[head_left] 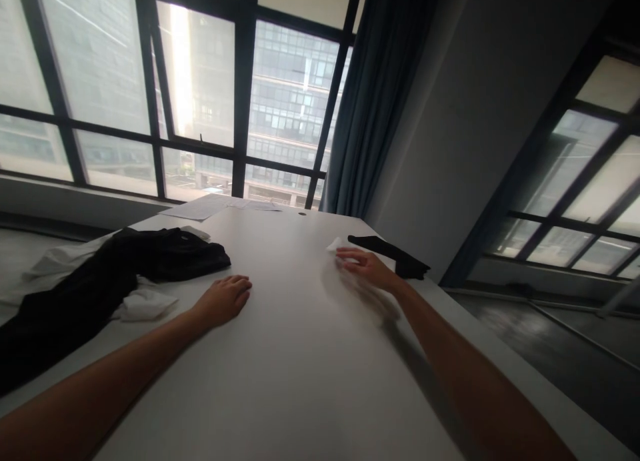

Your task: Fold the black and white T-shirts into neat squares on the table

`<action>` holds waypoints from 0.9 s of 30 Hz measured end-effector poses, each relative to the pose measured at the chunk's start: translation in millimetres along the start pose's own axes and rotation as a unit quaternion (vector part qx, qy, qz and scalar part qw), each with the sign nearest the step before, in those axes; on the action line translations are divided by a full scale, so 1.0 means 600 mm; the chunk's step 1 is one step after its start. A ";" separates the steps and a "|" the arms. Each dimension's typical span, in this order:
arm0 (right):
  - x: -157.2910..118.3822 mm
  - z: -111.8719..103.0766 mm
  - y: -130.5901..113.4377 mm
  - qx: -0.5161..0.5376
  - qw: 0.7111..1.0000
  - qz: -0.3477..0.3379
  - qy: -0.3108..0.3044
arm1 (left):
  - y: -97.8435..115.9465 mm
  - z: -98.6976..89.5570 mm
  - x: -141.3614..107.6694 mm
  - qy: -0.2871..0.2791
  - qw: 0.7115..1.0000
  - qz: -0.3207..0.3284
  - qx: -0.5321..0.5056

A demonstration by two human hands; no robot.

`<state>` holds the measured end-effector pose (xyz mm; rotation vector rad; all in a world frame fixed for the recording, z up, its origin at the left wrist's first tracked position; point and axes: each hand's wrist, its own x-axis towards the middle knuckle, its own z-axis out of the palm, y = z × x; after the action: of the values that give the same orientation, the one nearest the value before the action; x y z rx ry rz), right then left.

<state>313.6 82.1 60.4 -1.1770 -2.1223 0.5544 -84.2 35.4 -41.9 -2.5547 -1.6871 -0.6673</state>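
My left hand (225,299) rests on the white table (280,367), its fingers lightly bent and nothing seen in them. Just to its left lies a heap of black clothing (165,255), with white cloth (147,303) showing from beneath. My right hand (367,267) is on the right side of the tabletop, fingers reaching forward. At its fingertips is a small piece of white fabric (335,245), mostly hidden; the frame does not show a clear grip on it. Beside that hand, a black sock-like piece (390,253) lies by the table's right edge.
Sheets of paper (195,209) lie at the far left end of the table, and a dark round cable hole (302,214) is near the far edge. Behind are large windows, a blue curtain (373,107) and a grey pillar (430,134). Floor shows beyond the right edge.
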 end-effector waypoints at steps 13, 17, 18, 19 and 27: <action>-0.121 0.080 0.001 -0.270 0.923 0.275 0.000 | 0.166 -0.043 -0.004 -0.079 0.993 0.091 0.012; -0.121 0.102 -0.014 -0.004 0.997 0.080 -0.002 | 0.197 -0.025 -0.005 -0.068 0.992 0.103 0.002; -0.120 0.103 -0.015 0.050 0.998 0.044 -0.015 | 0.195 -0.021 -0.005 -0.062 0.993 0.098 -0.001; -0.120 0.103 -0.015 0.072 0.997 0.022 -0.021 | 0.192 -0.017 -0.004 -0.055 0.994 0.095 -0.003; -0.122 0.080 0.000 -0.238 0.968 0.068 0.040 | 0.175 -0.035 0.003 0.010 0.980 0.045 -0.196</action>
<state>308.6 16.7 2.4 -1.5834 -2.1793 0.0425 1.3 -12.3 1.2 -2.8408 -1.5524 -1.1148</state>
